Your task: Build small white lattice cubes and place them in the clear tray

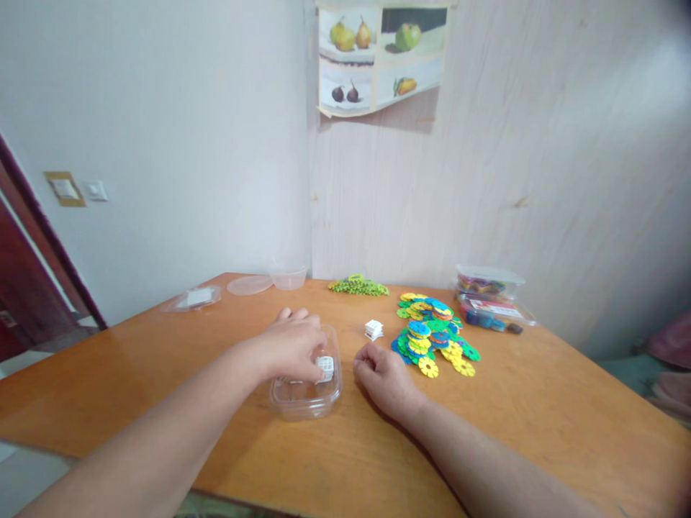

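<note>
My left hand reaches down into a clear plastic container, palm down. Its thumb and forefinger close about a small white grid-patterned piece inside; the other fingers are partly hidden. Resting on the table just right of the container is my right hand, curled into a loose fist with no object showing in it. Beyond its knuckles, a small stack of white pieces lies on the wood. Right of that stack spreads a pile of yellow, green and blue notched discs.
On the wooden table, a green heap of small pieces lies by the wall. Clear boxes with coloured contents stand back right. At the back left are a translucent bowl, a round lid and a clear lid.
</note>
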Demonstrator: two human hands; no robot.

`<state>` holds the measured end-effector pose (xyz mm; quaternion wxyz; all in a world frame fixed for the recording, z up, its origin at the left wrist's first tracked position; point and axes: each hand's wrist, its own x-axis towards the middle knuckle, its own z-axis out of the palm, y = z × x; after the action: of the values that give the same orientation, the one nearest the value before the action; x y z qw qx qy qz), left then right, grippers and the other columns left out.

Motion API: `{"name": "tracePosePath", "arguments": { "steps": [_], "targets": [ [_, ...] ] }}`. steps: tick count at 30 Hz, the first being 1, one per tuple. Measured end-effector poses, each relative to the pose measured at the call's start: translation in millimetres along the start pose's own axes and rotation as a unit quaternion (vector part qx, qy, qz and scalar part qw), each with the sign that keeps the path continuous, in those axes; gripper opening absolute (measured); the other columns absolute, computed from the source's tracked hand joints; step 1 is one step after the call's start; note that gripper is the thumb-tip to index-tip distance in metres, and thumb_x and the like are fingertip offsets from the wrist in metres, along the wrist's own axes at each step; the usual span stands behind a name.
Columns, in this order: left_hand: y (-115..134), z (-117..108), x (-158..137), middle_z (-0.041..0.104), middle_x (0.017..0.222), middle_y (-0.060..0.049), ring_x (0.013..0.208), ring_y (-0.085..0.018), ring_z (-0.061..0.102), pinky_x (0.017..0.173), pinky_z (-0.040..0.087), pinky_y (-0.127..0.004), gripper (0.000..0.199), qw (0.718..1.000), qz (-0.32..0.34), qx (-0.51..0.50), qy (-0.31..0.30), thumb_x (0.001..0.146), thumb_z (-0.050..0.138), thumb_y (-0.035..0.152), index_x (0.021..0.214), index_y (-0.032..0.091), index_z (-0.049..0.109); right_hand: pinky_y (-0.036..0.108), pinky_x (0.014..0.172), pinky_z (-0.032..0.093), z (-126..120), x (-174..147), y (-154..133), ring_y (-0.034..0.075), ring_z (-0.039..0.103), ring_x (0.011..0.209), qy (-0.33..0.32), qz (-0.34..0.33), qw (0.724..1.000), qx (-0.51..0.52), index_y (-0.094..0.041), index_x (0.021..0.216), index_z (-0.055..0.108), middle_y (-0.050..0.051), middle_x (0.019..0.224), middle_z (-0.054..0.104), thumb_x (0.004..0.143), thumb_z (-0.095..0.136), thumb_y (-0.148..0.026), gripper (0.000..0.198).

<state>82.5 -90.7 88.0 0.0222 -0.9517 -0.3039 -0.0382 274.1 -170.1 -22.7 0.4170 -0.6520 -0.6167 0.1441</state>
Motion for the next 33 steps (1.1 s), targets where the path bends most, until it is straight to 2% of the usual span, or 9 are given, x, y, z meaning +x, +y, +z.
{"name": "tracePosePath", "arguments": {
  "steps": [2, 4, 7, 8, 10, 14, 19, 23, 33],
  "targets": [
    [-15, -1, -2, 0.065, 0.096, -0.005, 0.100, -0.028, 0.051, 0.087, 0.033, -0.040, 0.033, 0.996, -0.030, -0.063, 0.060, 0.064, 0.067, 0.050, 0.089, 0.029, 0.072, 0.022, 0.054, 0.035, 0, 0, 0, 0.013, 0.055, 0.061, -0.004, -0.002, 1.000, -0.005, -0.020, 0.076, 0.062, 0.000, 0.066, 0.063, 0.080, 0.050, -0.024, 0.014],
    [-31, 3, 1, 0.067, 0.095, -0.004, 0.094, -0.026, 0.055, 0.083, 0.037, -0.036, 0.030, 0.973, -0.079, -0.170, 0.135, 0.069, 0.063, 0.050, 0.086, 0.027, 0.072, 0.022, 0.054, 0.035, 0, 0, 0, 0.013, 0.056, 0.061, -0.007, -0.001, 1.000, -0.013, -0.020, 0.076, 0.062, 0.000, 0.067, 0.064, 0.080, 0.050, -0.024, 0.013],
    [-47, 21, 7, 0.069, 0.085, -0.003, 0.081, -0.022, 0.060, 0.074, 0.041, -0.031, 0.036, 0.883, -0.163, -0.370, 0.237, 0.072, 0.061, 0.055, 0.083, 0.022, 0.070, 0.023, 0.054, 0.034, -2, -1, -2, 0.013, 0.056, 0.061, -0.011, -0.003, 1.000, -0.022, -0.020, 0.075, 0.062, -0.001, 0.066, 0.064, 0.080, 0.050, -0.024, 0.013],
    [-49, 28, 10, 0.069, 0.084, -0.004, 0.080, -0.022, 0.060, 0.073, 0.041, -0.030, 0.039, 0.855, -0.182, -0.408, 0.263, 0.071, 0.062, 0.056, 0.082, 0.020, 0.069, 0.023, 0.054, 0.034, -2, -1, -2, 0.013, 0.056, 0.061, -0.012, -0.004, 1.000, -0.022, -0.020, 0.075, 0.062, -0.001, 0.066, 0.064, 0.081, 0.050, -0.025, 0.013],
    [-50, 44, 14, 0.068, 0.080, -0.003, 0.077, -0.021, 0.059, 0.071, 0.041, -0.030, 0.042, 0.819, -0.214, -0.451, 0.284, 0.070, 0.063, 0.059, 0.082, 0.018, 0.068, 0.023, 0.054, 0.035, -3, -2, -3, 0.014, 0.056, 0.062, -0.014, -0.007, 1.000, -0.021, -0.020, 0.075, 0.061, 0.000, 0.066, 0.064, 0.082, 0.050, -0.025, 0.014],
    [-49, 68, 17, 0.066, 0.076, -0.003, 0.074, -0.019, 0.059, 0.069, 0.042, -0.028, 0.042, 0.768, -0.247, -0.528, 0.264, 0.071, 0.063, 0.058, 0.080, 0.017, 0.066, 0.023, 0.054, 0.035, -3, -2, -3, 0.014, 0.056, 0.062, -0.020, -0.004, 1.000, -0.021, -0.020, 0.075, 0.061, 0.000, 0.066, 0.063, 0.083, 0.049, -0.027, 0.015],
    [-53, 82, 15, 0.063, 0.076, -0.001, 0.071, -0.016, 0.059, 0.064, 0.043, -0.025, 0.031, 0.716, -0.204, -0.633, 0.213, 0.074, 0.064, 0.047, 0.082, 0.017, 0.064, 0.023, 0.054, 0.035, -2, -2, -3, 0.013, 0.055, 0.061, -0.027, -0.003, 0.999, -0.020, -0.020, 0.076, 0.061, -0.001, 0.065, 0.062, 0.083, 0.050, -0.027, 0.015],
    [-52, 85, 16, 0.060, 0.069, 0.002, 0.058, -0.012, 0.053, 0.056, 0.040, -0.023, 0.020, 0.689, -0.200, -0.675, 0.171, 0.073, 0.063, 0.035, 0.082, 0.018, 0.061, 0.023, 0.053, 0.034, -3, -4, -4, 0.013, 0.053, 0.059, -0.032, 0.001, 0.999, -0.017, -0.020, 0.076, 0.061, -0.001, 0.063, 0.060, 0.083, 0.049, -0.027, 0.015],
    [-38, 90, 21, 0.059, 0.069, 0.001, 0.054, -0.011, 0.051, 0.052, 0.038, -0.022, 0.014, 0.653, -0.177, -0.724, 0.136, 0.074, 0.058, 0.027, 0.083, 0.017, 0.059, 0.024, 0.055, 0.036, -3, -2, -4, 0.013, 0.053, 0.061, -0.021, 0.019, 1.000, 0.006, -0.019, 0.073, 0.059, -0.002, 0.064, 0.060, 0.083, 0.048, -0.026, 0.016]
  ]
}}
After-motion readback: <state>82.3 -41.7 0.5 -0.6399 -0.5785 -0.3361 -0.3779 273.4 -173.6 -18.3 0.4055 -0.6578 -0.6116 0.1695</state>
